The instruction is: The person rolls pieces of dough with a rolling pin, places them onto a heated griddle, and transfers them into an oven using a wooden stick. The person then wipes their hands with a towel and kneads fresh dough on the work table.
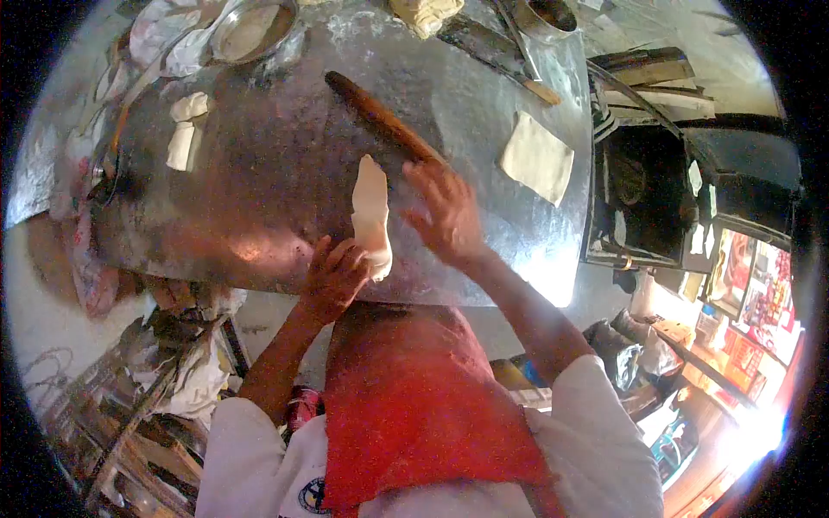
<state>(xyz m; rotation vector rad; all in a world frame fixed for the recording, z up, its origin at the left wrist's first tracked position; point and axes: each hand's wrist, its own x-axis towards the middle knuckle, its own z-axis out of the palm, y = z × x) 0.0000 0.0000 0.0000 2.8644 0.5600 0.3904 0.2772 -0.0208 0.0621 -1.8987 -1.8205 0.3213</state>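
At the near edge of the dark tabletop (268, 173), straight in front of the person's red apron (423, 414), lies a narrow dough strip (371, 203). Its long axis runs 12 to 6 o'clock, the tapered tip pointing away at 12 and the wider end towards the apron.

The left hand (335, 274) is at the strip's 7 o'clock, fingers bent and close together, their tips at its lower left edge; whether the thumb pinches the dough cannot be told. The right hand (445, 216) is at 3 o'clock, fingers loosely parted and thumb out, with the fingertips over the near end of a wooden rolling pin (377, 112); contact there is unclear. The pin slants 10 to 4 o'clock and blocks the space just beyond the strip's tip.

Away from the strip, a flat dough square (537, 158) lies between 2 and 3 o'clock, two small dough pieces (180, 145) at 10, a round pan (253, 33) at 11, and a dough lump (426, 15) between 12 and 1.
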